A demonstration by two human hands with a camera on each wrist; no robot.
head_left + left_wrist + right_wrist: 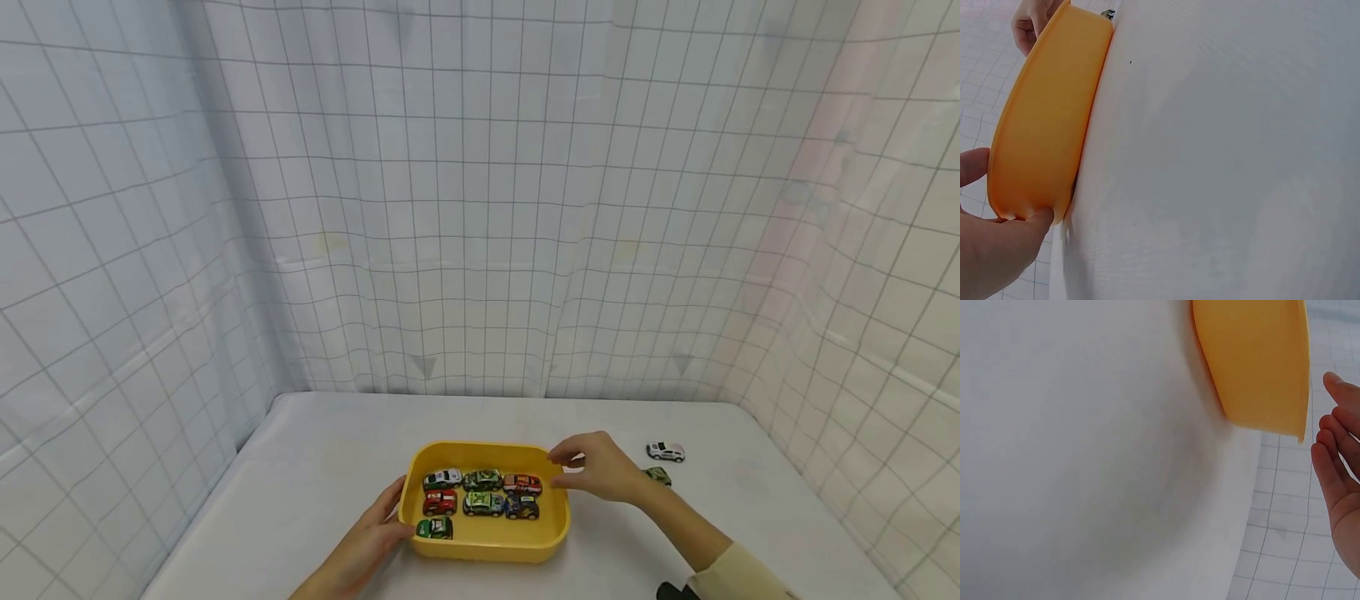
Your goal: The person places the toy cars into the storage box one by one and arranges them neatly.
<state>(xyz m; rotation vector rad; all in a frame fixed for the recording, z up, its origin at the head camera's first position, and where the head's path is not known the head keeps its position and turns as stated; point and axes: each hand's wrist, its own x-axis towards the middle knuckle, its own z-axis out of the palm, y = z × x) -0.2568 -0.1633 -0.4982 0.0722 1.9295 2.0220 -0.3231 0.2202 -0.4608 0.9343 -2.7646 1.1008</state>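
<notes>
A yellow plastic tray stands on the table with several toy cars inside. Among them are a white car, a red car, an orange car, a blue car and, at the front left corner, a green car. My left hand grips the tray's left end, its fingers against the outer wall in the left wrist view. Over the tray's right end, my right hand hovers with thumb and fingers apart, nothing between them. The right wrist view shows those fingers beside the rim.
Right of the tray, a white toy car rests on the white table. A green camouflage car lies nearer, partly hidden behind my right wrist. Grid-patterned white curtains enclose the back and both sides.
</notes>
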